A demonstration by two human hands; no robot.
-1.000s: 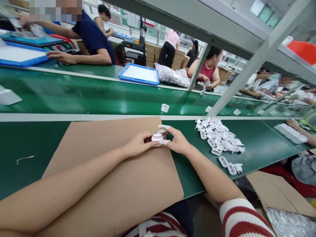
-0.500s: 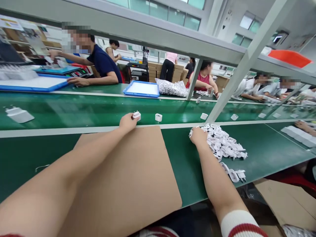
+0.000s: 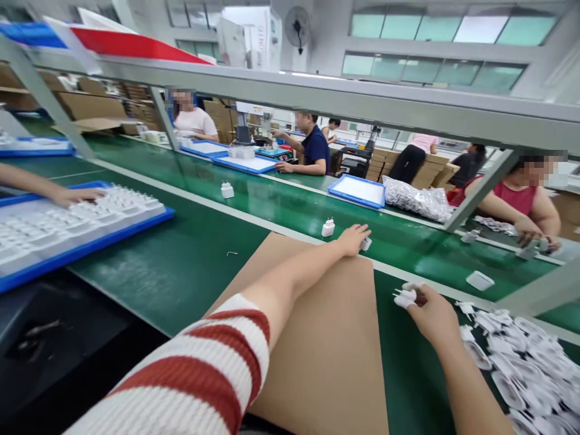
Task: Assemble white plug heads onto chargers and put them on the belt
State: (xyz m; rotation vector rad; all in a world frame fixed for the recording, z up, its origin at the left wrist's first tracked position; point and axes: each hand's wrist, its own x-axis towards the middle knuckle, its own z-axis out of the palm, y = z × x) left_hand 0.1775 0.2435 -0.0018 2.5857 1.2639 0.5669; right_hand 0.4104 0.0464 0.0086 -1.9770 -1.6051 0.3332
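One white charger (image 3: 328,228) stands just left of the left hand (image 3: 353,240), fingers spread at a white housing (image 3: 366,244), contact unclear; a pronged plug (image 3: 405,298) is pinched in the right hand (image 3: 435,314), parts (image 3: 530,362) piled rightward.

Open passage lies over the near cardboard (image 3: 330,362), while plug parts (image 3: 539,368) obstruct farther right.

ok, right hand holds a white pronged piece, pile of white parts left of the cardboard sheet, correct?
One slip: in the head view, the pile of white parts lies to the right of the cardboard sheet. The right hand does hold a white pronged piece.
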